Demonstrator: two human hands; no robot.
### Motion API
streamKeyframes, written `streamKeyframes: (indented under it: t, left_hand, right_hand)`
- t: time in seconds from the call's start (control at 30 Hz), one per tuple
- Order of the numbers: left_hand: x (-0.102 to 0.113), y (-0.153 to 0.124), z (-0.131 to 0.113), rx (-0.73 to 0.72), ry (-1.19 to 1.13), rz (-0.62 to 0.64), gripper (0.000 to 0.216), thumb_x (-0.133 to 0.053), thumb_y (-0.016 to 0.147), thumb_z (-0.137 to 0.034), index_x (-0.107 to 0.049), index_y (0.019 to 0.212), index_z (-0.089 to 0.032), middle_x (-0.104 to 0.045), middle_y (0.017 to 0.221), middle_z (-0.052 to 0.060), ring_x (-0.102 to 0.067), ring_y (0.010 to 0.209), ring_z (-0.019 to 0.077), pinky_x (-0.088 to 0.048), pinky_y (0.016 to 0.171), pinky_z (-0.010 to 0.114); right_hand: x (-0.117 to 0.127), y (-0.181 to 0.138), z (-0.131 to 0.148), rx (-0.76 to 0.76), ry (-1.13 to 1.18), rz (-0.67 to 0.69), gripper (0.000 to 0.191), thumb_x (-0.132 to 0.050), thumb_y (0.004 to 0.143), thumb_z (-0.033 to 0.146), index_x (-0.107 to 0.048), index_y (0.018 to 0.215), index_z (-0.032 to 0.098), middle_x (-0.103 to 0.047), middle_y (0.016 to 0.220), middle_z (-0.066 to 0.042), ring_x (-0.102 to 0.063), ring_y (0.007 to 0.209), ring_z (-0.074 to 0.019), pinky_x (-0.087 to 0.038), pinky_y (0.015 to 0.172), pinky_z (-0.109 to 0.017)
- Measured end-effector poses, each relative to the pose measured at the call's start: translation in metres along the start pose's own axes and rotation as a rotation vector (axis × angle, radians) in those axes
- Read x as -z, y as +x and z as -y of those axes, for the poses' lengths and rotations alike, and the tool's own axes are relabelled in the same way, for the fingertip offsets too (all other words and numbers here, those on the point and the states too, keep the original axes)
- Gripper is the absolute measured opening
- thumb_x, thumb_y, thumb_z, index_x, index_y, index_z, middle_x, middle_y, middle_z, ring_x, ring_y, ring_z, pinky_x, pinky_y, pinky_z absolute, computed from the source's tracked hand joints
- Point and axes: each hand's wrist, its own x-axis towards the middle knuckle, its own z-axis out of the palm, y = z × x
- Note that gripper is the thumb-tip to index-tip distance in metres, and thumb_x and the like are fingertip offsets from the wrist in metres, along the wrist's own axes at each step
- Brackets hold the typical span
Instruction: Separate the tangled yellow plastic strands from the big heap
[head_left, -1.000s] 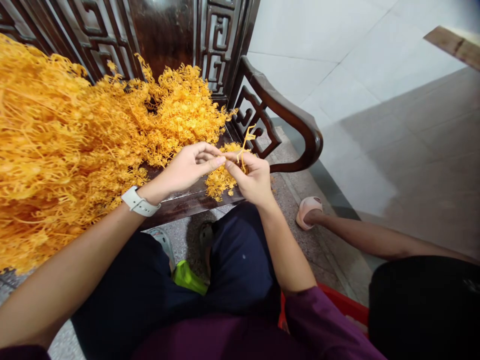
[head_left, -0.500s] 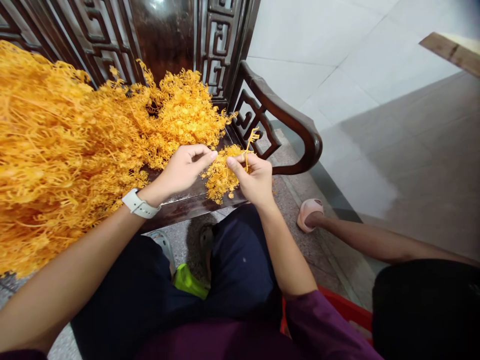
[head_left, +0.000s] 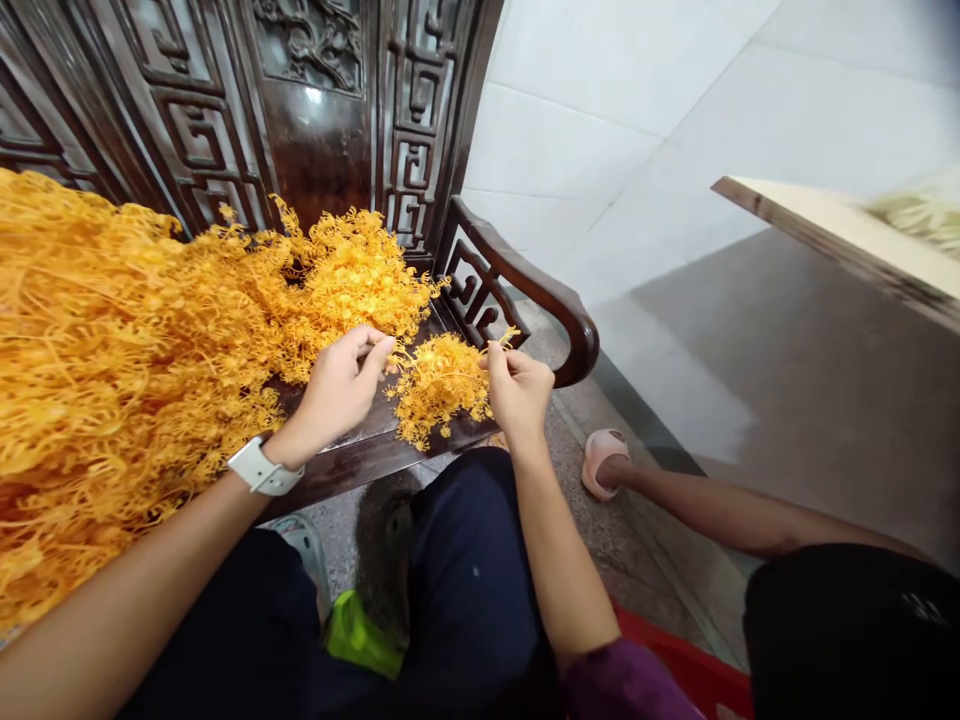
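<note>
Our right hand (head_left: 521, 393) pinches 1 orange sprig (head_left: 504, 342); our half-open left hand (head_left: 337, 388) holds nothing; 1 clump (head_left: 439, 390) lies between them on the table (head_left: 360, 465).

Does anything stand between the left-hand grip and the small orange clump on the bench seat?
Nothing visible blocks it. The left-hand grip is just beside the small clump of orange strands; only a few loose strands lie in the short gap.

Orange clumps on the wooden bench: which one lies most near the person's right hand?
The small clump between the hands, right beside the right hand, which pinches a sprig; the huge heap lies beyond the left hand.
</note>
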Motion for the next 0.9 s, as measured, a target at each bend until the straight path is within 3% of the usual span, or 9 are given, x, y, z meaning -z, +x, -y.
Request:
streamKeyframes:
  t: [0.1,0.23,0.3,0.37,0.47,0.53,0.67,0.9]
  left_hand:
    - [0.000,-0.001,0.001,-0.055,0.013,0.000,0.023,-0.058,0.105,-0.035,-0.064,0.090,-0.019,-0.062,0.073,-0.001,-0.056,0.065,0.0130,-0.041,0.063,0.029]
    - [-0.005,-0.004,0.001,-0.083,-0.034,0.084,0.022,-0.058,0.106,-0.037,-0.066,0.095,-0.020,-0.067,0.078,0.001,-0.062,0.067,0.0148,-0.045,0.064,0.030]
    - [-0.008,-0.007,-0.002,-0.086,-0.028,0.124,0.022,-0.059,0.106,-0.038,-0.066,0.098,-0.020,-0.070,0.082,0.002,-0.064,0.070,0.0157,-0.046,0.065,0.030]
    - [-0.011,-0.010,-0.005,-0.081,-0.012,0.160,0.021,-0.058,0.106,-0.039,-0.066,0.101,-0.020,-0.070,0.083,0.002,-0.064,0.069,0.0154,-0.046,0.065,0.029]
    - [-0.013,-0.014,-0.009,-0.079,-0.021,0.173,0.021,-0.058,0.106,-0.039,-0.066,0.102,-0.020,-0.068,0.081,0.001,-0.060,0.067,0.0144,-0.044,0.064,0.028]
    - [-0.013,-0.015,-0.010,-0.068,-0.080,0.155,0.023,-0.058,0.106,-0.040,-0.065,0.099,-0.020,-0.067,0.082,0.001,-0.060,0.068,0.0147,-0.044,0.063,0.028]
    - [-0.011,-0.011,-0.007,-0.020,-0.211,0.133,0.028,-0.063,0.102,-0.044,-0.064,0.089,-0.019,-0.062,0.077,0.001,-0.057,0.069,0.0152,-0.044,0.065,0.029]
    - [-0.009,-0.008,-0.010,0.023,-0.260,0.190,0.050,-0.057,0.102,-0.062,-0.056,0.077,-0.020,-0.055,0.074,0.001,-0.050,0.070,0.0162,-0.040,0.065,0.031]
  right_hand:
    - [-0.001,0.004,-0.009,0.082,-0.045,-0.115,0.037,-0.070,0.092,0.041,-0.060,0.063,0.021,-0.058,0.063,0.002,-0.052,0.062,-0.0150,-0.041,0.066,-0.032]
    - [-0.001,-0.003,0.004,0.373,-0.121,-0.227,0.015,-0.070,0.090,0.028,-0.063,0.079,0.022,-0.064,0.084,-0.004,-0.060,0.085,-0.0212,-0.049,0.080,-0.038]
    - [-0.003,-0.012,0.018,0.509,-0.075,-0.192,0.002,-0.067,0.093,0.022,-0.066,0.091,0.022,-0.069,0.093,-0.007,-0.063,0.096,-0.0238,-0.050,0.090,-0.043]
    - [-0.007,-0.022,0.031,0.562,0.063,-0.039,0.009,-0.061,0.098,0.020,-0.069,0.103,0.022,-0.073,0.100,-0.008,-0.066,0.101,-0.0234,-0.051,0.095,-0.044]
    - [-0.016,-0.032,0.042,0.403,0.345,0.303,0.016,-0.059,0.105,0.029,-0.068,0.116,0.022,-0.075,0.106,-0.006,-0.069,0.097,-0.0196,-0.055,0.091,-0.039]
    - [-0.020,-0.034,0.043,0.260,0.463,0.461,0.017,-0.062,0.104,0.037,-0.069,0.110,0.022,-0.074,0.101,-0.005,-0.068,0.090,-0.0175,-0.055,0.084,-0.035]
    - [-0.022,-0.030,0.039,0.112,0.602,0.592,0.023,-0.073,0.099,0.043,-0.068,0.094,0.020,-0.068,0.086,-0.001,-0.061,0.077,-0.0142,-0.051,0.075,-0.031]
    - [-0.012,-0.027,0.045,0.070,0.653,0.780,0.030,-0.079,0.094,0.048,-0.067,0.093,0.020,-0.065,0.085,0.000,-0.055,0.076,-0.0136,-0.047,0.074,-0.029]
